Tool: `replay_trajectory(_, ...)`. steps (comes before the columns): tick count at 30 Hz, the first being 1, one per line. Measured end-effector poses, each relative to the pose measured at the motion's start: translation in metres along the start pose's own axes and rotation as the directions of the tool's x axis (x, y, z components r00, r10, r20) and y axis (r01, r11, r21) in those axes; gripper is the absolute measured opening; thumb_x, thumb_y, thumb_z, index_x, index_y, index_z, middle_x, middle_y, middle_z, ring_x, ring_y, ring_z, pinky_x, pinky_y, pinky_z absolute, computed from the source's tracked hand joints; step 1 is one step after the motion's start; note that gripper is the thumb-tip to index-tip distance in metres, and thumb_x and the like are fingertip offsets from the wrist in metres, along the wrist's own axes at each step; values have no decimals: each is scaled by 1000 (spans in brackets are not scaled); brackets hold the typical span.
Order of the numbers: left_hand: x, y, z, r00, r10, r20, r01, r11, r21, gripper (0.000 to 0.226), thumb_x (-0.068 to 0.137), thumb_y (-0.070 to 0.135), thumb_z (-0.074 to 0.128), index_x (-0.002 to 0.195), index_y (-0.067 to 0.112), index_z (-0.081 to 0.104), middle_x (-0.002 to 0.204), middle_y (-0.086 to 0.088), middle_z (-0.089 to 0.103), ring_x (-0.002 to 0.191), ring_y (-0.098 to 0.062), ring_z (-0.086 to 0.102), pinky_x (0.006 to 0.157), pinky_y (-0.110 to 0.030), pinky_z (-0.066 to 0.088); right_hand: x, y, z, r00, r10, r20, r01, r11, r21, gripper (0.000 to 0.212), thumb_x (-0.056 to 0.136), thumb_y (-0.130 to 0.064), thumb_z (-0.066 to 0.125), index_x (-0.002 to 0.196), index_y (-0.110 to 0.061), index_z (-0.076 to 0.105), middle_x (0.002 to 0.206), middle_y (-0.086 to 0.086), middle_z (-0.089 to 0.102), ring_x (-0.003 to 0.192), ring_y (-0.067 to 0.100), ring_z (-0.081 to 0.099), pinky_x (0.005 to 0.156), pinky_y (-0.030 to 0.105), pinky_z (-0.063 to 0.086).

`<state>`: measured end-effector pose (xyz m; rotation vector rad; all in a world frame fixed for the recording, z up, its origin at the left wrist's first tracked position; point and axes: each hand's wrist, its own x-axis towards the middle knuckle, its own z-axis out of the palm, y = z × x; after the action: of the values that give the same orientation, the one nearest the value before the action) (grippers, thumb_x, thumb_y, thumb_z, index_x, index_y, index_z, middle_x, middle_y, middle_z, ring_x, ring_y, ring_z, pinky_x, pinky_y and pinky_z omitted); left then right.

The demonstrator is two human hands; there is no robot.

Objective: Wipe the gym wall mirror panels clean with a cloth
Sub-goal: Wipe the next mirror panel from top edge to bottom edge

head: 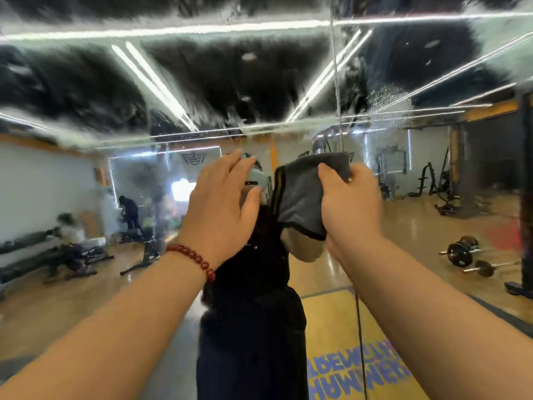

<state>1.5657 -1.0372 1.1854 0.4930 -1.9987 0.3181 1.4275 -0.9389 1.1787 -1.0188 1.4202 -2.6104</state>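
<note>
While the upper part of the mirror is covered in smeared white streaks and wet droplets, the lower part around the cloth reflects the gym floor, benches and a barbell fairly sharply, so the job looks to be somewhere in the middle: judging from that, the band level with the cloth and below it is largely wiped, and the streaky area above it, across both panels, is what is left. A thin vertical seam between two panels rises straight above the cloth, and the smears lie on either side of it. From the single head view, the right hand has its grip closed on the cloth, a grey folded towel with a dark and yellow striped edge; the fingers and thumb curl round its right side and it appears pressed to the glass, though contact itself cannot be confirmed. The cloth sits just right of the middle of the mirror, directly below the seam. The left hand is just left of the cloth and apart from it, its grip released, fingers straight and slightly spread, the palm turned toward the glass as if bracing there; whether it actually touches the mirror I cannot tell. A red bead bracelet circles that wrist, below and left of the cloth.
</note>
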Motion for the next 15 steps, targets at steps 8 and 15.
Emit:
replay_trajectory(8,72,-22,-12,985,124,-118,-99,976,195,41,93,16,59,132,4,57,138,-15,53,128,-32,46,111,-41,31,46,-53,65,818,-571,68,553,750,-362,4,101,-19,50,102,-17,47,70,-14,43,60,7,43,51,14,35)
replay_trajectory(15,149,-44,-52,953,175,-247,-82,935,344,45,97,20,49,140,5,50,146,-14,47,137,-32,40,116,-41,24,114,-117,102,424,-888,177,745,231,-625,8,91,-2,60,90,-8,55,56,-7,33,42,21,26,45,24,9)
